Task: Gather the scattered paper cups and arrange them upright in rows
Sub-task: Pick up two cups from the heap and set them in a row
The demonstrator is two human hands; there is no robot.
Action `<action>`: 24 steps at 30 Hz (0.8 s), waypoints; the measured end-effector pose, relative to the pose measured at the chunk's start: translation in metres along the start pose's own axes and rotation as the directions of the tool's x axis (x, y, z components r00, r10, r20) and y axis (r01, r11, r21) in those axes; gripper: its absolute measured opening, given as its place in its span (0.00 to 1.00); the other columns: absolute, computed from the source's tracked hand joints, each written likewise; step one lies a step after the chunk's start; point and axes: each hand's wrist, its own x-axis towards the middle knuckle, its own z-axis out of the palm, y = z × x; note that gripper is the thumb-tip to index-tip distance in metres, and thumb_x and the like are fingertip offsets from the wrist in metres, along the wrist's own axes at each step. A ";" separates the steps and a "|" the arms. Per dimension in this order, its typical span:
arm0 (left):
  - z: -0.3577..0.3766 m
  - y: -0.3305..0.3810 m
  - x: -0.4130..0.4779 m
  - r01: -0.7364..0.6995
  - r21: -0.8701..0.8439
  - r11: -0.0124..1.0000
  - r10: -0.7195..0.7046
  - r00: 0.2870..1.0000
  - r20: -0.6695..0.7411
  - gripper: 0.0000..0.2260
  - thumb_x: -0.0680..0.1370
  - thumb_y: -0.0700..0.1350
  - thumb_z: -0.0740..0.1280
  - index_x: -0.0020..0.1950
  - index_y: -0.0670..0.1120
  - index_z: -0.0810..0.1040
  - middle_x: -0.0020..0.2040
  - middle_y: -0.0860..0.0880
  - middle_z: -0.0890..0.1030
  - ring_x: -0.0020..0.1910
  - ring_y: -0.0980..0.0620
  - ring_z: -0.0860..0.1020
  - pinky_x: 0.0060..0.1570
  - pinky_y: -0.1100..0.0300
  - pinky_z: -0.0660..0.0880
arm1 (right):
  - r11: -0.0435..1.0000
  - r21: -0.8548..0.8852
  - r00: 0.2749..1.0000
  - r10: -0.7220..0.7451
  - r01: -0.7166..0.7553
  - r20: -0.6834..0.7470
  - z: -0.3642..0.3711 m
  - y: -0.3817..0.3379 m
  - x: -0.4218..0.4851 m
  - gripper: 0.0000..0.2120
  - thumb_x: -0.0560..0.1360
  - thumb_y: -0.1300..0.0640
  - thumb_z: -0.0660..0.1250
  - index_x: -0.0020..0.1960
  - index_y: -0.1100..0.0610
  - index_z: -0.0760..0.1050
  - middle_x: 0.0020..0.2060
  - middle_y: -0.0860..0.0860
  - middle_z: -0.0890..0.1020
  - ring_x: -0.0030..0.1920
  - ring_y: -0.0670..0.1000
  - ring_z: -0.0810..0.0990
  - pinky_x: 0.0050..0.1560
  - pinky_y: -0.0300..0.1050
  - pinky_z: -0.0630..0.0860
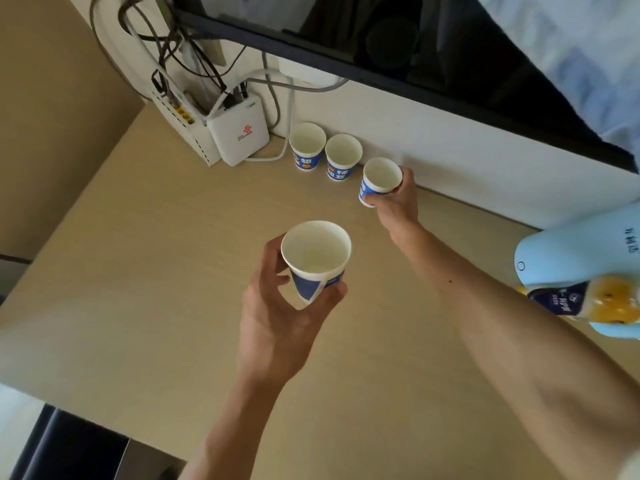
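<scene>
The right hand (396, 202) grips a blue-and-white paper cup (381, 176) just right of the two-cup row (343, 155). The left hand (273, 317) holds a second cup (315, 254) at centre frame.

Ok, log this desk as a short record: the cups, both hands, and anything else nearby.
row: first white-and-blue paper cup and second paper cup, upright, side by side at the wall
right hand: grips third paper cup beside the second
left hand: holds fourth paper cup, mouth up, over the beige wooden table
nearby: white router box with cables, left of the row
</scene>
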 end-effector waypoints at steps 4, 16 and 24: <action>-0.004 -0.005 0.007 0.005 -0.001 1.000 -0.005 1.000 -0.008 0.27 0.68 0.49 0.78 0.65 0.55 0.75 0.57 0.60 0.82 0.60 0.54 0.80 0.60 0.47 0.78 | 1.000 -0.004 1.000 0.008 -0.008 -0.018 0.011 0.003 0.016 0.33 0.65 0.67 0.79 0.66 0.59 0.69 0.55 0.50 0.79 0.52 0.50 0.78 0.45 0.36 0.73; -0.002 -0.008 0.015 0.037 -0.015 0.999 -0.037 0.999 -0.003 0.27 0.67 0.50 0.78 0.64 0.56 0.75 0.57 0.60 0.82 0.59 0.54 0.80 0.59 0.47 0.78 | 0.999 -0.009 0.994 -0.032 0.031 -0.101 0.026 0.017 0.035 0.30 0.65 0.60 0.78 0.63 0.49 0.70 0.58 0.49 0.81 0.56 0.50 0.81 0.56 0.42 0.77; 0.000 -0.006 0.018 0.023 -0.014 1.000 -0.023 1.000 -0.008 0.27 0.67 0.50 0.78 0.64 0.56 0.75 0.58 0.59 0.82 0.60 0.54 0.80 0.60 0.47 0.78 | 1.000 -0.010 0.994 -0.020 0.019 -0.108 0.025 0.020 0.041 0.34 0.63 0.60 0.81 0.65 0.54 0.70 0.59 0.52 0.80 0.56 0.52 0.81 0.56 0.43 0.78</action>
